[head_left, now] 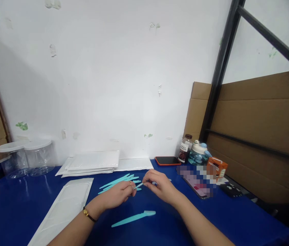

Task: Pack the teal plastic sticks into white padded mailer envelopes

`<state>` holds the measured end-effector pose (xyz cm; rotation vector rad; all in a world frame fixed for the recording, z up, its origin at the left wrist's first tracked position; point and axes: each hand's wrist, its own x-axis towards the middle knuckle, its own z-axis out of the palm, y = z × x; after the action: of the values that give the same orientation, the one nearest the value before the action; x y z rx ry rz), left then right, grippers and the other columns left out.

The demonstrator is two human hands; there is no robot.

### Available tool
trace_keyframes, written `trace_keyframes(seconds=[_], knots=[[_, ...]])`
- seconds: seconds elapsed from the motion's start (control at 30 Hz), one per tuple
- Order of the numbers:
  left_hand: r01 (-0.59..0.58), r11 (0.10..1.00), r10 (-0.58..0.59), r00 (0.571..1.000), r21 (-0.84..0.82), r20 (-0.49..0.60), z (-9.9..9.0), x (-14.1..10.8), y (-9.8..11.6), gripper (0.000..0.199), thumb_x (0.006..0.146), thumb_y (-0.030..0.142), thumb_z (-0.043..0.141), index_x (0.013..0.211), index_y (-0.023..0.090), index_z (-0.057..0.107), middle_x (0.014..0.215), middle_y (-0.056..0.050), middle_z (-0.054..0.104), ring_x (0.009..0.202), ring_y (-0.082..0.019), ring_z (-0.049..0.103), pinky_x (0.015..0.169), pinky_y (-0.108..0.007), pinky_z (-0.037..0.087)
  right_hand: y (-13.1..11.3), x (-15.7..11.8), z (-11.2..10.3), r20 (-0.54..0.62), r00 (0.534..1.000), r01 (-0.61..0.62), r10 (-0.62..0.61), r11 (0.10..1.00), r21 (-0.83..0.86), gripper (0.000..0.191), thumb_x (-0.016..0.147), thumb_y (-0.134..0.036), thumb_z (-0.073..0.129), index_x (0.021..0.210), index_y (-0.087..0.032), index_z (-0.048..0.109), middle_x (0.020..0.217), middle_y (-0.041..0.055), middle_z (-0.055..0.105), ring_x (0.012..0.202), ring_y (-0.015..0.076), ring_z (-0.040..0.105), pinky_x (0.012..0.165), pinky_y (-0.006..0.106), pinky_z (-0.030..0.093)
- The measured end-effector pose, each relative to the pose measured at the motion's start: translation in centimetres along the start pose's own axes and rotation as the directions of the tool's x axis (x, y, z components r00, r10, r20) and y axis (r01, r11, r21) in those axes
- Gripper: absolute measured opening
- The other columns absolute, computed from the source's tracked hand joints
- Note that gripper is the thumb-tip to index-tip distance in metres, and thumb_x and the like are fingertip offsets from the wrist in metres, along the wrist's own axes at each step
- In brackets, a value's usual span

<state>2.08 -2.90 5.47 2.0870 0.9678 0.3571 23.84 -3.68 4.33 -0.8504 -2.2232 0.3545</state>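
My left hand (118, 194) is closed around a light turquoise eyebrow razor (139, 185), most of which is hidden in the fingers. The fingertips of my right hand (159, 185) pinch its other end, so it spans the short gap between both hands. Behind my left hand lies a loose pile of similar turquoise eyebrow razors (115, 181), partly covered by that hand. Closer to me, a single eyebrow razor (131, 219) rests on the blue table (103, 235), its paler blade end pointing right.
White padded envelopes (90, 161) are stacked against the wall, with another envelope (62, 208) at left. Two clear jars (39, 159) stand far left. A phone (168, 160), brown bottle (185, 149), blue-white bottle (198, 153) and orange box (216, 168) occupy the back right.
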Motion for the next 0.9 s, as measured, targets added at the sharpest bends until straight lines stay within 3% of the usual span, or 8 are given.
trace_keyframes(seconds=[0.13, 0.23, 0.33, 0.4, 0.47, 0.6, 0.77, 0.9], knots=[[-0.047, 0.992, 0.048, 0.999, 0.114, -0.009, 0.3, -0.3, 0.4, 0.039, 0.09, 0.039, 0.022, 0.081, 0.02, 0.055, 0.072, 0.001, 0.048, 0.066, -0.012, 0.044, 0.065, -0.022, 0.04, 0.1, 0.0, 0.2, 0.064, 0.998, -0.009, 0.007, 1.0, 0.024, 0.012, 0.086, -0.026, 0.052, 0.088, -0.02, 0.063, 0.086, 0.0043, 0.061, 0.077, 0.0144, 0.055, 0.066, 0.024, 0.043], [-0.092, 0.973, 0.098, 0.995, 0.211, -0.021, 0.8, -0.3, 0.0, 0.034, 0.088, 0.04, 0.031, 0.083, 0.021, 0.058, 0.08, 0.0, 0.057, 0.075, -0.013, 0.05, 0.07, -0.023, 0.04, 1.9, -0.2, -0.7, -0.005, 0.997, -0.073, 0.073, 0.997, -0.009, 0.014, 0.087, -0.026, 0.051, 0.089, -0.019, 0.064, 0.086, 0.0047, 0.061, 0.078, 0.0151, 0.056, 0.069, 0.025, 0.044], [-0.078, 0.955, 0.079, 0.997, 0.285, 0.008, 1.2, 0.0, -0.8, 0.028, 0.084, 0.041, 0.041, 0.081, 0.021, 0.06, 0.073, 0.001, 0.058, 0.067, -0.013, 0.05, 0.059, -0.023, 0.038, 4.4, -0.7, -1.7, -0.067, 0.98, -0.195, 0.188, 0.971, -0.137, 0.018, 0.086, -0.018, 0.047, 0.089, -0.019, 0.064, 0.088, 0.0051, 0.06, 0.078, 0.0152, 0.056, 0.07, 0.026, 0.043], [-0.046, 0.942, 0.054, 0.998, 0.331, -0.015, 1.2, 0.3, -1.4, 0.025, 0.082, 0.04, 0.044, 0.085, 0.022, 0.061, 0.074, 0.001, 0.058, 0.065, -0.013, 0.05, 0.057, -0.023, 0.037, 5.6, -1.1, -1.9, -0.009, 0.973, -0.224, 0.229, 0.946, -0.235, 0.02, 0.083, -0.013, 0.049, 0.092, -0.02, 0.065, 0.092, 0.0048, 0.059, 0.082, 0.0158, 0.055, 0.073, 0.026, 0.042], [0.004, 0.916, 0.044, 0.993, 0.402, -0.11, 1.0, 0.5, -1.9, 0.022, 0.08, 0.036, 0.047, 0.09, 0.023, 0.061, 0.084, -0.001, 0.06, 0.072, -0.015, 0.053, 0.062, -0.023, 0.039, 6.3, -1.2, -1.7, 0.068, 0.965, -0.216, 0.251, 0.919, -0.33, 0.022, 0.079, -0.012, 0.053, 0.095, -0.021, 0.065, 0.096, 0.0046, 0.058, 0.09, 0.0175, 0.054, 0.079, 0.028, 0.04], [0.178, 0.811, -0.004, 0.954, 0.558, -0.299, 0.2, 0.8, -2.7, 0.022, 0.078, 0.029, 0.05, 0.095, 0.021, 0.06, 0.101, -0.006, 0.058, 0.086, -0.019, 0.056, 0.075, -0.029, 0.04, 6.2, -0.8, -0.6, 0.159, 0.941, -0.186, 0.299, 0.848, -0.496, 0.014, 0.076, -0.018, 0.06, 0.089, -0.021, 0.065, 0.095, 0.0048, 0.059, 0.093, 0.0199, 0.053, 0.081, 0.03, 0.036], [0.21, 0.786, -0.048, 0.958, 0.581, -0.282, 0.0, 0.9, -3.2, 0.014, 0.079, 0.025, 0.048, 0.084, 0.02, 0.06, 0.093, -0.006, 0.059, 0.084, -0.018, 0.057, 0.072, -0.028, 0.041, 5.5, 0.2, 0.8, 0.206, 0.935, -0.108, 0.29, 0.783, -0.612, 0.01, 0.08, -0.015, 0.052, 0.08, -0.016, 0.062, 0.084, 0.0067, 0.062, 0.079, 0.0177, 0.055, 0.075, 0.03, 0.033], [0.212, 0.79, -0.046, 0.956, 0.575, -0.289, 0.1, 1.0, -3.3, 0.012, 0.079, 0.025, 0.048, 0.079, 0.019, 0.058, 0.089, -0.005, 0.059, 0.079, -0.017, 0.056, 0.068, -0.026, 0.04, 4.8, 0.4, 1.5, 0.179, 0.94, -0.139, 0.292, 0.802, -0.581, 0.028, 0.075, -0.006, 0.048, 0.098, -0.017, 0.059, 0.088, 0.0067, 0.061, 0.076, 0.0168, 0.055, 0.067, 0.026, 0.034]])
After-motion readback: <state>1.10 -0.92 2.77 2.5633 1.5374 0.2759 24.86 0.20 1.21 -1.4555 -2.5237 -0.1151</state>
